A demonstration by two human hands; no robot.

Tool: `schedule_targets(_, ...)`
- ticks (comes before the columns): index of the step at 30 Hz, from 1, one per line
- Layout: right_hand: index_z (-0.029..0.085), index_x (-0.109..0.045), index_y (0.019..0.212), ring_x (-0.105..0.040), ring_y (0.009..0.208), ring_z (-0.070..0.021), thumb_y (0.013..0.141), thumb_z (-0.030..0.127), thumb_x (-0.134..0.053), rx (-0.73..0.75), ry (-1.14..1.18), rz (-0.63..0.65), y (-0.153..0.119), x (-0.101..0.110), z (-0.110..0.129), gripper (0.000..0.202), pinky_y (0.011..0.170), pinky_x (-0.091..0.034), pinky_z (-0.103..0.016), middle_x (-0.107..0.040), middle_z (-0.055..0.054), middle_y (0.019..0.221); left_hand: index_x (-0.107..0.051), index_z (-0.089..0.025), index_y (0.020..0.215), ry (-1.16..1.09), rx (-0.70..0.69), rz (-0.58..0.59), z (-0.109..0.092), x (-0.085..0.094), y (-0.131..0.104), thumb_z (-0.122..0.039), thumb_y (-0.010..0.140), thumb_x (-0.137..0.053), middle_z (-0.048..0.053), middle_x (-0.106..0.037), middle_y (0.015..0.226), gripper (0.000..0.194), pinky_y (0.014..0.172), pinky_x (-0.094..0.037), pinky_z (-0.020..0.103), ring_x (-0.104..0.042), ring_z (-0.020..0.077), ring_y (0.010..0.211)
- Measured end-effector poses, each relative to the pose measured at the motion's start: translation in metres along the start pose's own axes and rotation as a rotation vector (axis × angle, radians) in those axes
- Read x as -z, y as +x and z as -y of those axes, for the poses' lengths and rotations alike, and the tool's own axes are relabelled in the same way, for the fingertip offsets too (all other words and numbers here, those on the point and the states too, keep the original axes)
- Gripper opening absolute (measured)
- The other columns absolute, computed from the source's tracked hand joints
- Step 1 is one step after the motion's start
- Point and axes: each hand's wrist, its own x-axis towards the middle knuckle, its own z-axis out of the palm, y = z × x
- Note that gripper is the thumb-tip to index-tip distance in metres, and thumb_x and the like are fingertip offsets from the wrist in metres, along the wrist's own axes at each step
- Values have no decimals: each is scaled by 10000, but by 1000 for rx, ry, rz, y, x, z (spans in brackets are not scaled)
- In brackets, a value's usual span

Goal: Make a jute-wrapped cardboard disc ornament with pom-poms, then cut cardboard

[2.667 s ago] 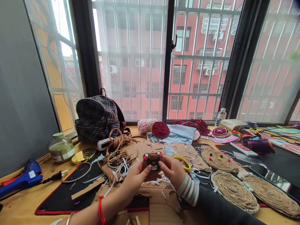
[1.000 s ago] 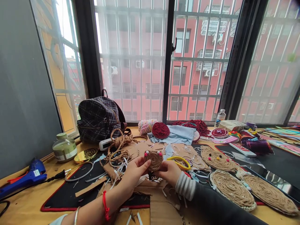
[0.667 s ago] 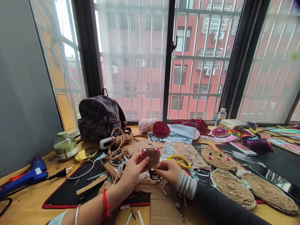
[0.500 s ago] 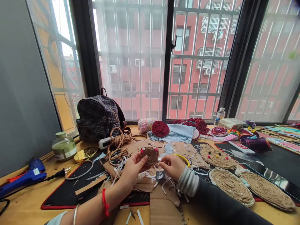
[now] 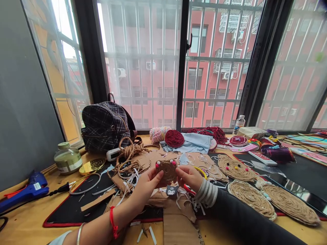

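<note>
A small round disc of coiled brown twine [image 5: 167,172] is held upright over the middle of the table, with white and pink beads at its upper left and upper right edges. My left hand [image 5: 146,185] pinches its left side between thumb and fingers. On the right side, my right hand [image 5: 190,177] grips the disc's edge with closed fingers. Just below the disc lies a small dark patch with white marks [image 5: 172,190], among white paper strips and torn cardboard [image 5: 178,221]. A yellow ring [image 5: 201,172] is partly hidden behind my right hand.
Larger twine discs [image 5: 251,199] and a dark glossy tablet [image 5: 298,190] lie at right. A blue glue gun [image 5: 25,192], a jar [image 5: 67,159] and a plaid backpack [image 5: 104,127] stand left. Yarn [image 5: 174,138] and blue cloth [image 5: 191,143] line the back.
My right hand has closed on the disc's right edge, where it was apart from it before. The disc has shifted slightly right. The whole view has moved a little.
</note>
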Motion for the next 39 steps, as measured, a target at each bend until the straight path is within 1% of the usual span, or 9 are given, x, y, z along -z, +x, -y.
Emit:
schedule_targets(4, 143, -547, 602, -438, 409, -67, 604, 764, -497, -35, 113, 32, 0, 1, 1, 623, 391, -321, -189, -508, 23, 511, -637, -116, 934, -19, 26, -15, -3, -2, -3, -468, 584, -751, 94, -718, 825, 510, 718, -536, 360, -685, 248, 705)
schedule_targets(13, 142, -562, 557, -398, 388, -68, 593, 699, -590, -50, 89, 52, 1, 6, -4, 559, 383, -300, -193, -479, 32, 441, -653, -138, 962, -40, 11, 46, -2, -2, -4, -431, 593, -760, 108, -707, 941, 484, 745, -539, 380, -672, 281, 826)
schedule_targets(17, 143, -577, 553, -344, 396, -62, 642, 661, -582, 50, 59, 16, -2, 3, -2, 526, 386, -234, -197, -457, 29, 447, -664, -137, 916, -29, -13, 68, -1, -3, -3, -414, 577, -771, 100, -713, 904, 451, 740, -542, 399, -671, 290, 818)
schedule_targets(20, 149, -572, 572, -359, 441, -78, 674, 659, -547, 117, 23, -36, -3, -1, -3, 521, 414, -252, -208, -464, 17, 493, -667, -132, 880, -22, -26, 31, 0, -4, -3, -418, 549, -783, 100, -717, 884, 452, 721, -548, 396, -667, 302, 832)
schedule_targets(23, 164, -529, 532, -355, 435, -87, 711, 695, -465, 139, -88, -71, -2, -2, -6, 564, 420, -262, -220, -413, 24, 459, -661, -134, 860, -37, -27, -7, 0, -5, -3, -425, 521, -795, 92, -720, 862, 467, 701, -555, 381, -672, 295, 810)
schedule_targets(25, 166, -513, 522, -352, 417, -86, 723, 711, -431, 147, -127, -63, -2, -2, -7, 587, 417, -266, -223, -390, 33, 433, -656, -135, 867, -52, -13, -9, -1, -5, -2, -429, 520, -795, 88, -721, 853, 475, 693, -555, 372, -679, 282, 773)
schedule_targets(28, 159, -520, 553, -394, 431, -89, 733, 703, -428, 153, -84, -16, -5, 1, -3, 581, 427, -303, -221, -437, 24, 462, -653, -136, 890, -74, 12, 29, -2, -4, -2, -430, 537, -788, 89, -721, 863, 479, 714, -551, 381, -683, 272, 747)
schedule_targets(34, 157, -525, 570, -416, 459, -93, 753, 644, -460, 110, -11, 13, -9, 4, 7, 524, 436, -326, -217, -452, 21, 500, -662, -131, 904, -90, 16, 72, 0, -3, -3, -409, 559, -784, 98, -714, 906, 459, 762, -538, 432, -670, 298, 819)
schedule_targets(39, 173, -447, 516, -361, 444, -86, 728, 677, -471, 211, -112, 6, -6, 5, 5, 548, 433, -274, -227, -393, 34, 464, -665, -129, 913, -105, -6, 103, 2, -2, -3, -385, 584, -777, 91, -717, 900, 432, 766, -540, 433, -667, 290, 836)
